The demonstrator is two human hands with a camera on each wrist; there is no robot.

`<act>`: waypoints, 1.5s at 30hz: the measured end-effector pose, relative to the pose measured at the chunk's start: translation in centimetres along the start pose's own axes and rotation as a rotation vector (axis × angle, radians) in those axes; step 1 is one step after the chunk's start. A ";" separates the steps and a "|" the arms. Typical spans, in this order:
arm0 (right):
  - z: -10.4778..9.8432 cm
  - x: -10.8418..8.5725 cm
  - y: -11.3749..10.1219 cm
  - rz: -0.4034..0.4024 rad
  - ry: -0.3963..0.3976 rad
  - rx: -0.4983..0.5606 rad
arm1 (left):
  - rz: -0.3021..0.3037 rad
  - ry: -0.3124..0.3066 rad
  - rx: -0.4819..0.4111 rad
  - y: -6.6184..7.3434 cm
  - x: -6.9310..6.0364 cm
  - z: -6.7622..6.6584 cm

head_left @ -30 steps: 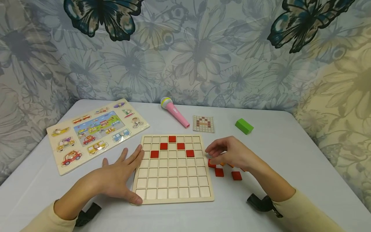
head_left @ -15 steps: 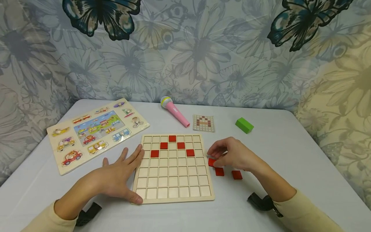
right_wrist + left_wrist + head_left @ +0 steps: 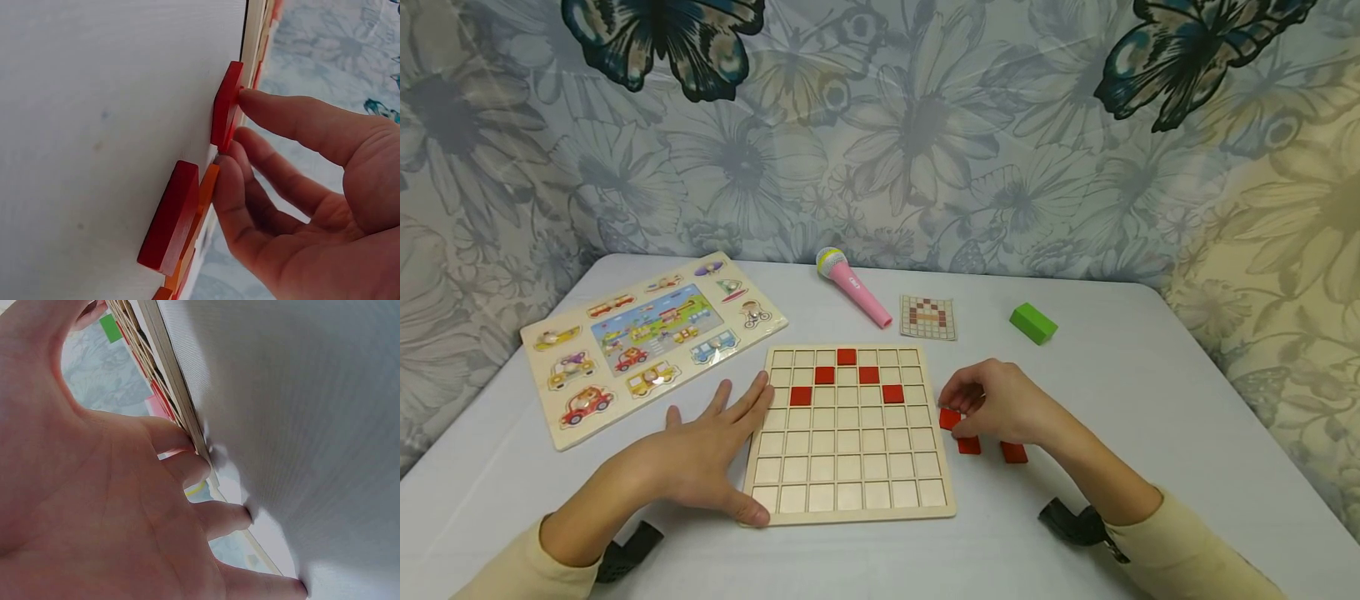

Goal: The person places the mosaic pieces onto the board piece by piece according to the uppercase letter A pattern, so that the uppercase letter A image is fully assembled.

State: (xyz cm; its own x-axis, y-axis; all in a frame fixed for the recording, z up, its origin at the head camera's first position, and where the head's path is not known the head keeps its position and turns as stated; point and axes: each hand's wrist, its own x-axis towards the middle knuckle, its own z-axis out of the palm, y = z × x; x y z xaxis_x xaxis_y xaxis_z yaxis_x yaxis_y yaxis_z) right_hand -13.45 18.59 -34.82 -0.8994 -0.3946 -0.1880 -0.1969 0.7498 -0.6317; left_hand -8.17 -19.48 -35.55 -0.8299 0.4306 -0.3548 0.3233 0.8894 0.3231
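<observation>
A wooden grid board [image 3: 847,518] lies flat in the middle of the table, with several red square tiles, one being a top tile [image 3: 846,357], set in its upper cells. My left hand [image 3: 700,462] is spread along the board's left edge, thumb at the near corner and fingertips at the side. Just right of the board, my right hand [image 3: 1000,404] has curled fingers and a thumb pinching a red tile [image 3: 950,418] at table level. Close by lie two more red tiles, a nearer one [image 3: 969,446] and a right-hand one [image 3: 1014,452]. Orange tiles [image 3: 206,194] show in the right wrist view.
A vehicle picture puzzle [image 3: 655,350] lies at the left. Toward the back are a pink toy microphone [image 3: 857,292], a small pattern card [image 3: 928,317] and a green block [image 3: 1033,323]. A butterfly-and-flower cloth [image 3: 917,142] hangs behind the table.
My right hand has shifted slightly right and lower over the tiles, covering the orange ones in the head view. The left hand has stayed in place on the board's edge.
</observation>
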 end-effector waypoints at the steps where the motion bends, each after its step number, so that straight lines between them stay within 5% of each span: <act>1: 0.0 0.0 0.0 -0.003 0.001 -0.010 | -0.001 -0.001 -0.003 0.0 0.0 0.0; 18: 0.4 0.6 -1.2 0.014 0.017 -0.154 | 0.006 -0.007 0.009 -0.1 -0.1 -0.1; 45: -0.3 0.7 -1.8 -0.067 0.079 -0.109 | 0.003 -0.005 0.005 0.1 -0.1 -0.2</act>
State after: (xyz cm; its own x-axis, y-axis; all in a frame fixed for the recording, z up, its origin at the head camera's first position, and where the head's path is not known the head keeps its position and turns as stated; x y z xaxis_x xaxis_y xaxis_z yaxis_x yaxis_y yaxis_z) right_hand -13.80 17.12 -33.62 -0.9099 -0.4060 -0.0851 -0.2951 0.7778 -0.5550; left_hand -8.17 -19.45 -35.37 -0.8266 0.4340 -0.3583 0.3282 0.8889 0.3195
